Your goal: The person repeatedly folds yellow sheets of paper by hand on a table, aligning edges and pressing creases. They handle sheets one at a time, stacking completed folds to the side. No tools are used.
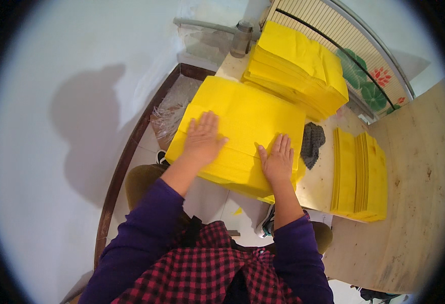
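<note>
White wall at 9 o'clock; left hand and right hand lie flat, gripping nothing, on yellow sheets.

We took this for a small workroom, possibly set up in a home. Yellow felt-like sheets stood in a thick pile at the centre; we saw another stack at one o'clock and upright bundles at three, about a pale wooden desk. A yellow scrap lay on the tiled floor at six. We noted homelier touches too: a plain white wall at nine and a slatted panel painted with lotus flowers at two.
</note>
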Tool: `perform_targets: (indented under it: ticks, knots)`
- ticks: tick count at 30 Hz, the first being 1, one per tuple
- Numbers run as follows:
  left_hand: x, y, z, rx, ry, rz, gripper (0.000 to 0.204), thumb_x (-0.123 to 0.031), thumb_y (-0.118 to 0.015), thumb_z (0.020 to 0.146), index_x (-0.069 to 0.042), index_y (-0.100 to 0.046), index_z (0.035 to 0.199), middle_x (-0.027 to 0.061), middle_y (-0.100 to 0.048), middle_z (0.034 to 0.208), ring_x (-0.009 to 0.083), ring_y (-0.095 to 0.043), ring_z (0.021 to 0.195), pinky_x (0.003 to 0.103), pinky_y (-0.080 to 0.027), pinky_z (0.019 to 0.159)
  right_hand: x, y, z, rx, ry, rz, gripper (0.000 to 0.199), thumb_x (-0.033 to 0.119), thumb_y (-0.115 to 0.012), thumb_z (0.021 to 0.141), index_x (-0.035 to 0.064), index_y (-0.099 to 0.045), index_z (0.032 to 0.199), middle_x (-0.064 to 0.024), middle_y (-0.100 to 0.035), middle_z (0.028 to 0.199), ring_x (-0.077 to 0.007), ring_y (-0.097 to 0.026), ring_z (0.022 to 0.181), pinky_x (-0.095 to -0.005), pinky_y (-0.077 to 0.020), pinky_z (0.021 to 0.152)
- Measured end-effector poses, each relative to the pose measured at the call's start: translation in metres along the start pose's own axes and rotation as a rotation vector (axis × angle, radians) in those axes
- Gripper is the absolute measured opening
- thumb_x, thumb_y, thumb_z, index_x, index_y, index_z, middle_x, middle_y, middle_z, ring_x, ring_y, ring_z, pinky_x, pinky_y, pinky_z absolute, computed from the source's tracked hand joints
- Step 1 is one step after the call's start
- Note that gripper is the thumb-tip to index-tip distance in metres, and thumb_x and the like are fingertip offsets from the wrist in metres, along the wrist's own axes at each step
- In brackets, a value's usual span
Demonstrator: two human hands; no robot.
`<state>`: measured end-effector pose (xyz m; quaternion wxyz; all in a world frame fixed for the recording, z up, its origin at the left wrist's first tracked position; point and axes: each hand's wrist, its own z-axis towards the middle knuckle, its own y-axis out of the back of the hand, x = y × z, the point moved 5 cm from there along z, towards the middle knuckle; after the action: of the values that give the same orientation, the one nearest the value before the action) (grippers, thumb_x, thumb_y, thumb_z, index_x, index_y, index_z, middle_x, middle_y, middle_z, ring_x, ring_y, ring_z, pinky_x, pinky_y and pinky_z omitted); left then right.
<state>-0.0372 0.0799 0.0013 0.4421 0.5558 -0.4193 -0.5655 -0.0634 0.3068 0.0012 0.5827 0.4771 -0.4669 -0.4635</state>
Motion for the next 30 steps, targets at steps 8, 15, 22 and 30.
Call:
perform_targets:
  ticks: [8,15,22,30]
  knots:
    - [0.059,0.021,-0.009,0.020,0.250,-0.008,0.070,-0.044,-0.036,0.098,-0.002,-0.017,0.150,0.0125,-0.015,0.159,0.0243,-0.010,0.147,0.045,-0.006,0.118,-0.005,0.014,-0.001,0.072,-0.081,0.058,0.083,0.056,-0.041,0.093,-0.0035,-0.020,0.148,-0.0201,-0.018,0.156,-0.0299,-0.013,0.146,-0.0422,-0.0111,0.118]
    - [-0.021,0.038,0.000,-0.191,-0.144,-0.155,0.066,-0.046,-0.029,0.100,0.000,-0.025,0.148,0.0171,-0.024,0.155,0.0303,-0.018,0.145,0.046,-0.010,0.117,0.065,0.012,0.007,-0.021,0.268,0.284,0.070,0.041,-0.043,0.096,-0.0016,-0.023,0.148,-0.0193,-0.019,0.156,-0.0309,-0.015,0.146,-0.0424,-0.0115,0.118]
    - [-0.053,-0.003,0.015,0.027,-0.150,-0.204,0.064,-0.047,-0.035,0.098,-0.006,-0.029,0.148,0.0136,-0.025,0.155,0.0265,-0.018,0.145,0.045,-0.009,0.117,0.065,-0.010,-0.005,0.087,0.246,0.077,0.072,0.047,-0.039,0.096,0.0012,-0.023,0.149,-0.0151,-0.019,0.157,-0.0283,-0.016,0.146,-0.0438,-0.0120,0.118]
    - [0.003,0.003,0.018,0.014,0.076,0.073,0.067,-0.046,-0.038,0.098,-0.010,-0.021,0.151,0.0085,-0.016,0.159,0.0220,-0.011,0.147,0.044,-0.006,0.118,-0.024,0.003,-0.003,0.140,-0.040,0.010,0.076,0.052,-0.035,0.096,0.0019,-0.016,0.151,-0.0147,-0.014,0.158,-0.0277,-0.011,0.147,-0.0441,-0.0100,0.118]
